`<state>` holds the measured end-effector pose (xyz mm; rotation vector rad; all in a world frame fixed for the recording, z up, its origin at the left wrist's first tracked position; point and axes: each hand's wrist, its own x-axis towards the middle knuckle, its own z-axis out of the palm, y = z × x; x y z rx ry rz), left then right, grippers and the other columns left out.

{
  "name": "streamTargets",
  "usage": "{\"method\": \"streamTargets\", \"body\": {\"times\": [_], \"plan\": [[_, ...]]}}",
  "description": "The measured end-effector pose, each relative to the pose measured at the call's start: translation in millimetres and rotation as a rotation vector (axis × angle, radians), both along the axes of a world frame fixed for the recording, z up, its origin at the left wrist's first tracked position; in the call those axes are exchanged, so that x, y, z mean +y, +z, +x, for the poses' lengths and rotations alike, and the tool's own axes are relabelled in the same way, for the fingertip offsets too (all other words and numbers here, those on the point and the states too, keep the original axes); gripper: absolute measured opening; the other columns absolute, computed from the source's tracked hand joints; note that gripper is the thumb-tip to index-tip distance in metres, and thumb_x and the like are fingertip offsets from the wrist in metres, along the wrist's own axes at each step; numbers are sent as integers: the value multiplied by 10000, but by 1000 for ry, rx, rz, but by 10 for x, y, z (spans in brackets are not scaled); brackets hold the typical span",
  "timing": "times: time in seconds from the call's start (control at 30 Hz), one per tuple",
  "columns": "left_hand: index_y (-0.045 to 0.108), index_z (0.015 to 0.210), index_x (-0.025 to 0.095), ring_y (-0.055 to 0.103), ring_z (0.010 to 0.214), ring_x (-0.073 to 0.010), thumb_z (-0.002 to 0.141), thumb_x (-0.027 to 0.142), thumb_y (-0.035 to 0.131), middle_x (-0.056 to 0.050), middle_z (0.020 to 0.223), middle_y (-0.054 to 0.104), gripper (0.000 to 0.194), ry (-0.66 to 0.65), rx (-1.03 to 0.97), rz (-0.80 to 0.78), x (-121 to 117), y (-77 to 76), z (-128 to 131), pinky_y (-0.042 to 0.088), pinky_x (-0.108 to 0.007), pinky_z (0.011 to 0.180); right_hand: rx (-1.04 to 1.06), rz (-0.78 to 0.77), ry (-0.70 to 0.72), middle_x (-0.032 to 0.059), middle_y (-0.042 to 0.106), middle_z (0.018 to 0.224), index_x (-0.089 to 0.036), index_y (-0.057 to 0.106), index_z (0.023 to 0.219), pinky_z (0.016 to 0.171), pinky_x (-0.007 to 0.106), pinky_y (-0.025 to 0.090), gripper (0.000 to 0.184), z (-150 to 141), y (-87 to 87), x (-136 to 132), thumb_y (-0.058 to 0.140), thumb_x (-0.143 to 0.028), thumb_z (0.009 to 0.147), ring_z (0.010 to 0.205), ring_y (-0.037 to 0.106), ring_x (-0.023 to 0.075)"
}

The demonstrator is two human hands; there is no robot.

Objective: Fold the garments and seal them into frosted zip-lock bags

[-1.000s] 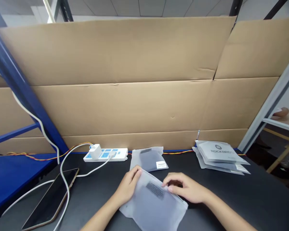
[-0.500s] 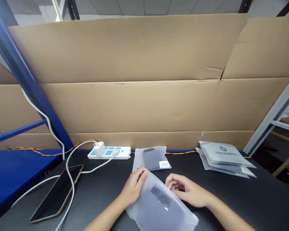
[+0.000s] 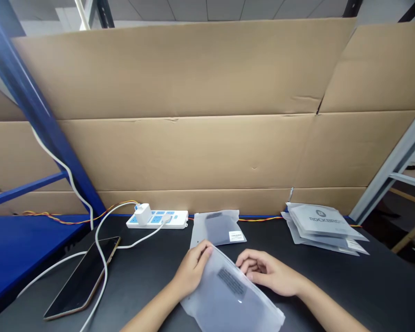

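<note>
A frosted plastic zip bag (image 3: 224, 299) lies tilted in front of me, with black printed text on its face and something greyish-blue inside. My left hand (image 3: 192, 269) is closed on its upper left corner, thumb on top. At the bag's sealing edge, my right hand (image 3: 268, 272) is closed, its fingers curled against the strip; the exact pinch point is partly hidden. Behind the bag, a similar frosted bag (image 3: 216, 228) with a white label lies flat on the black table.
Several frosted bags, the top one printed ROCKBROS, form a stack (image 3: 323, 226) at the right. A white power strip (image 3: 173, 220) sits at the back. On the left a phone (image 3: 83, 276) lies under a white cable (image 3: 104, 272). Cardboard (image 3: 207, 152) walls the rear.
My right hand has shifted very slightly left along the bag's edge. My left hand and the bag stay nearly still.
</note>
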<state>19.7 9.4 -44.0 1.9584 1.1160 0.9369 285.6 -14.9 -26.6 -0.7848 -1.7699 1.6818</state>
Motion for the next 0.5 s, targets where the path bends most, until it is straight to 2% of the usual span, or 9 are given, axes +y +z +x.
{"method": "streamTargets", "body": {"times": [0.1, 0.27, 0.37, 0.5], "plan": [[550, 827, 216, 555, 725, -181, 1032, 396, 371, 11, 771, 589, 326, 2, -7, 2, -7, 8, 7, 421, -262, 706, -17, 22, -16, 27, 663, 930, -201, 603, 1094, 806, 303, 450, 227, -4, -3, -6, 656, -272, 885, 842, 605, 161], [555, 841, 216, 556, 722, -181, 1032, 388, 378, 12, 768, 583, 312, 8, -2, 11, -14, -1, 7, 417, -266, 706, -143, 136, -84, -6, 606, 813, -185, 630, 917, 709, 260, 438, 106, -40, -5, -21, 653, -273, 863, 739, 542, 141], [568, 859, 217, 570, 728, -185, 1036, 376, 374, 6, 781, 598, 307, 18, 10, 26, -21, -6, 10, 417, -271, 710, -212, 171, -94, 3, 612, 880, -193, 666, 961, 685, 251, 439, 174, -70, 15, -39, 696, -300, 827, 734, 530, 140], [560, 849, 220, 569, 698, -180, 1038, 368, 379, 12, 751, 585, 300, 25, 40, 63, -63, 1, 45, 407, -269, 693, -313, 277, -54, 10, 613, 996, -233, 700, 987, 746, 263, 446, 271, -115, 59, -86, 775, -341, 751, 820, 555, 167]]}}
